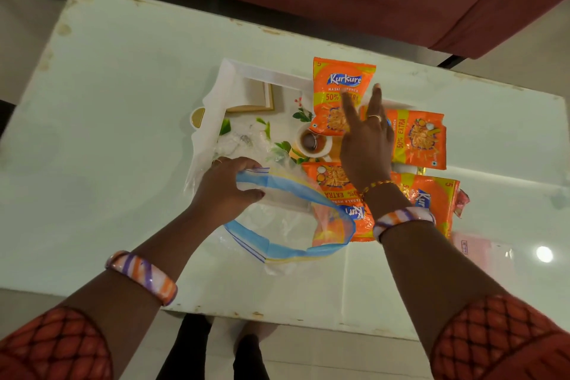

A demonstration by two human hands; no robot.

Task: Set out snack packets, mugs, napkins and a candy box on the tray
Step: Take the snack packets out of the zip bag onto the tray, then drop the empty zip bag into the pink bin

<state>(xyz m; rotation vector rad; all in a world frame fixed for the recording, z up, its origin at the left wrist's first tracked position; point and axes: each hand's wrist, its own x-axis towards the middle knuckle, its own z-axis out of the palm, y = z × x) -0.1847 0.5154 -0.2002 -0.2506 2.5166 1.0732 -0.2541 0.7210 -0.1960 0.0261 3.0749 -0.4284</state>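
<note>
Orange Kurkure packets (342, 95) lie on the tray (262, 72); right grip (365, 145) released, fingers straight above them; left grip (228, 185) at eight o'clock grasping the zip bag (287, 222).

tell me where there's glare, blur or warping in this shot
Head view: a bright lamp reflection glares off the glossy white table at right; wide-angle distortion bows the table edges; the right hand over the Kurkure packet is slightly motion-blurred; the corners fall dark.

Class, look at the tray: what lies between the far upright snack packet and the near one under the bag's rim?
In the head view, the right hand, fingers spread, and the tray's printed teacup picture.
</note>
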